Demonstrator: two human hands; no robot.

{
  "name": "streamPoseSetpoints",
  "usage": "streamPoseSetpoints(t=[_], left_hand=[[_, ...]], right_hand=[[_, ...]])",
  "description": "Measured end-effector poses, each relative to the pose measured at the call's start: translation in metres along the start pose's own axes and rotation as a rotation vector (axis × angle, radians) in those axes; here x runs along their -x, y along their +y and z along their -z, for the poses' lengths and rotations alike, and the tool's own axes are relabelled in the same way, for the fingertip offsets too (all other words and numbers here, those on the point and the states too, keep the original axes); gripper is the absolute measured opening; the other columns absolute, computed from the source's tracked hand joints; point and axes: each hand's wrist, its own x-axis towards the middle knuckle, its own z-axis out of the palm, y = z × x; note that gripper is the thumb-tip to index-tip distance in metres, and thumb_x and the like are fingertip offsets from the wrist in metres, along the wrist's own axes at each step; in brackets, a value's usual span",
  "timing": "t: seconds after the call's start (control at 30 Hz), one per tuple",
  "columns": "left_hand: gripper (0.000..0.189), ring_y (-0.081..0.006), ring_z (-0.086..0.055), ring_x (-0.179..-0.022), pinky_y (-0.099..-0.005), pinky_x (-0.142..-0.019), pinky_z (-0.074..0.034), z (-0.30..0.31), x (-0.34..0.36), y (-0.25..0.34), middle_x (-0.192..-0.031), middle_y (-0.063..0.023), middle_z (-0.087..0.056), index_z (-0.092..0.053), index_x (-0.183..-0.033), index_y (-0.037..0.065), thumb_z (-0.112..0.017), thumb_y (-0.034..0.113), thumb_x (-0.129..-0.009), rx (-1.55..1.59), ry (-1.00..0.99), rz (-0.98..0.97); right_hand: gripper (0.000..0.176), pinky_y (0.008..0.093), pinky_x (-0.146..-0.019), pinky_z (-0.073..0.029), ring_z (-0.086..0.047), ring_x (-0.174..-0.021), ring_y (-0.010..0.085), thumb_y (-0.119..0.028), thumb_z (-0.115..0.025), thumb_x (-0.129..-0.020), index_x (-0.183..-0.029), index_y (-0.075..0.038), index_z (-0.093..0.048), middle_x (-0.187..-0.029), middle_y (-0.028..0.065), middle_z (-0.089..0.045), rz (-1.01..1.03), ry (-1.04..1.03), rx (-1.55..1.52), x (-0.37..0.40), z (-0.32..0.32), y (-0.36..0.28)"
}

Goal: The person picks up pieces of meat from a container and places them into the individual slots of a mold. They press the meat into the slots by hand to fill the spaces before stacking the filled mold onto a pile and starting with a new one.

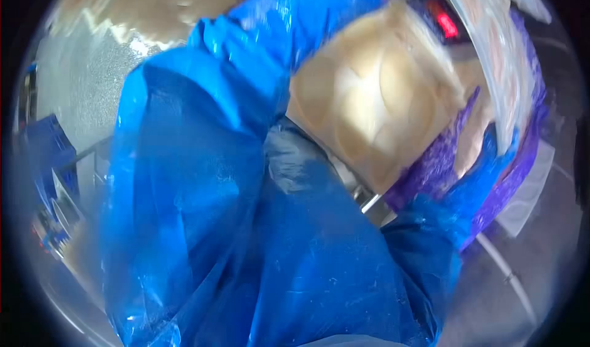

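The right fingers pinch the near end of a clear pack, over purple plastic, right of a red display; left fingers are out of view. It looks floppy, slick, probably best supported at both ends.

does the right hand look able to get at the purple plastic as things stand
Probably yes: the right hand appears right up against the purple plastic, which shows on both sides of it, and nothing visible seems to block the way.
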Motion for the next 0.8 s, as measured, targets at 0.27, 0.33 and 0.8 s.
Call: streamPoseSetpoints(t=[0.27,0.33,0.8], left_hand=[[0.065,-0.0205,-0.063,-0.103,-0.0341,-0.095,-0.049,-0.025,0.143,0.113,-0.117,-0.0128,-0.064,-0.037,-0.149,-0.003,-0.061,0.033,-0.1,-0.148,0.095,-0.492],[0.063,-0.0209,-0.063,-0.105,-0.0345,-0.095,-0.049,-0.006,0.182,0.12,-0.12,-0.0134,-0.064,-0.038,-0.149,-0.002,-0.059,0.032,-0.101,-0.198,0.125,-0.482],[0.048,-0.0204,-0.063,-0.109,-0.0354,-0.099,-0.047,0.056,0.271,0.092,-0.122,-0.0129,-0.066,-0.05,-0.141,-0.001,-0.052,0.029,-0.104,-0.189,0.49,-0.287]], right_hand=[[0.044,0.0576,-0.097,-0.044,-0.053,-0.12,0.0306,-0.026,-0.056,-0.099,-0.133,0.002,-0.052,-0.132,0.0185,-0.054,0.345,-0.215,-0.363,0.058,-0.207,-0.018],[0.042,0.0535,-0.094,-0.049,-0.057,-0.116,0.0308,-0.024,-0.055,-0.1,-0.131,0.004,-0.053,-0.128,0.0194,-0.057,0.396,-0.436,-0.539,0.059,-0.294,-0.041],[0.036,0.0196,-0.049,-0.042,-0.054,-0.055,0.0062,-0.044,-0.057,-0.101,-0.095,-0.01,-0.069,-0.07,-0.0017,-0.061,0.307,-0.709,0.095,0.072,-0.537,-0.124]])
